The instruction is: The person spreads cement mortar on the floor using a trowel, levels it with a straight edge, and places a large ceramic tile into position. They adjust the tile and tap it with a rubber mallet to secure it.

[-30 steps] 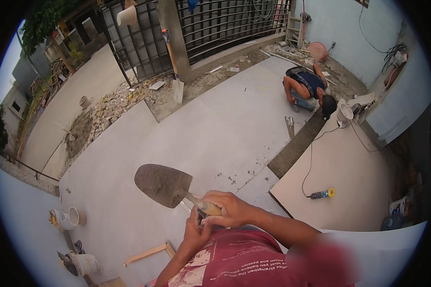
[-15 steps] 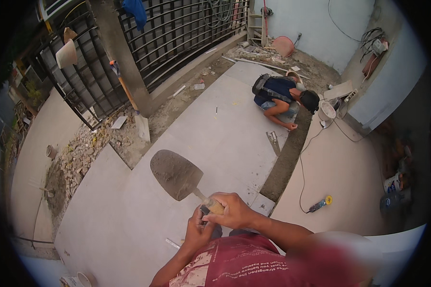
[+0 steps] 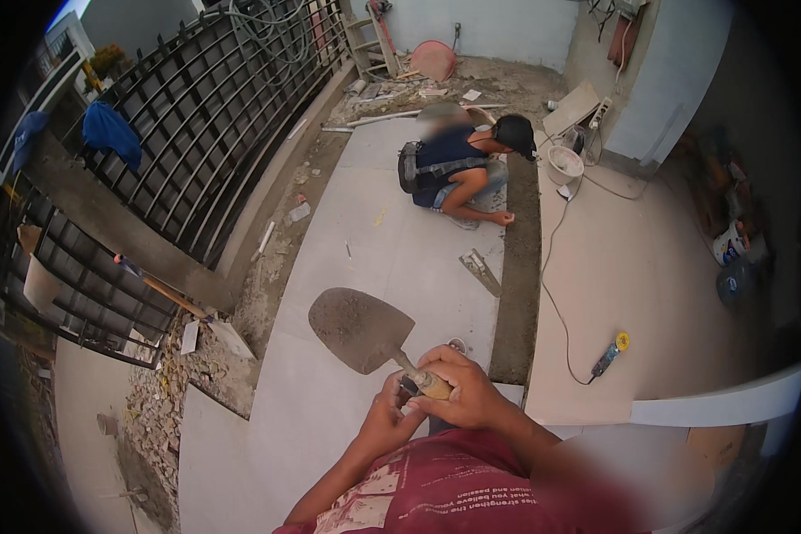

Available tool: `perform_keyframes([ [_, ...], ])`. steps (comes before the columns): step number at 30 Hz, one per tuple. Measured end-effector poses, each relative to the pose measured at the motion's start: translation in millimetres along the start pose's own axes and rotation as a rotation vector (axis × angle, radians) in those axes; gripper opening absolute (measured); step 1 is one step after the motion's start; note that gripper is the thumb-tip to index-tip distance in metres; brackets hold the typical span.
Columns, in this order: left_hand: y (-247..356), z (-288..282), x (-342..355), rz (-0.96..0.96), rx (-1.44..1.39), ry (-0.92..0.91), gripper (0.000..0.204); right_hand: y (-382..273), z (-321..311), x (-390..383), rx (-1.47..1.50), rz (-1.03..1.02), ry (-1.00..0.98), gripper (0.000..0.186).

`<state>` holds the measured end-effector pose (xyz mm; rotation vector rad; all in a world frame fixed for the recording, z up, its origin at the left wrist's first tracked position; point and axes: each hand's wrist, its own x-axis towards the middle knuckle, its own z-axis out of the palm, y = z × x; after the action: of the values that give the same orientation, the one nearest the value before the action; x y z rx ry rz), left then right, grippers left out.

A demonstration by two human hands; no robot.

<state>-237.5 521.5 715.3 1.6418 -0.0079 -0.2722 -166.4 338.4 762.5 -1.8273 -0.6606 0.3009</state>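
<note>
A mortar-smeared trowel with a broad rounded blade extends up and left from my hands, above the pale tiled floor. My right hand is closed around its wooden handle. Close against that hand, my left hand pinches a small dark object beside the handle; its kind is hard to make out. A small round cup-like item shows just beyond my right fingers.
A co-worker squats ahead beside a strip of wet mortar. A flat trowel lies nearby. On the right are a corded angle grinder and a bucket. Rubble and a shovel line the left by the gate.
My view has swung left, so the scene sits differently. Both hands keep their hold on the trowel and the small dark object. The co-worker remains crouched with a hand near the mortar strip.
</note>
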Motion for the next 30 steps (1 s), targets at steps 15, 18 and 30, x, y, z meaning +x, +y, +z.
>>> perform_keyframes([
  [15,39.5,-11.0,311.2,0.122,0.093,-0.487,0.043,98.7,-150.8,141.1,0.116,0.099,0.387,0.046],
  [18,31.5,-21.0,354.7,0.053,0.055,-0.568,0.041,104.6,-164.9,166.0,0.091,0.158,0.483,0.046],
  [30,72.5,-75.7,536.9,-0.151,-0.164,-0.694,0.047,146.3,-200.9,319.4,0.038,0.227,0.742,0.052],
])
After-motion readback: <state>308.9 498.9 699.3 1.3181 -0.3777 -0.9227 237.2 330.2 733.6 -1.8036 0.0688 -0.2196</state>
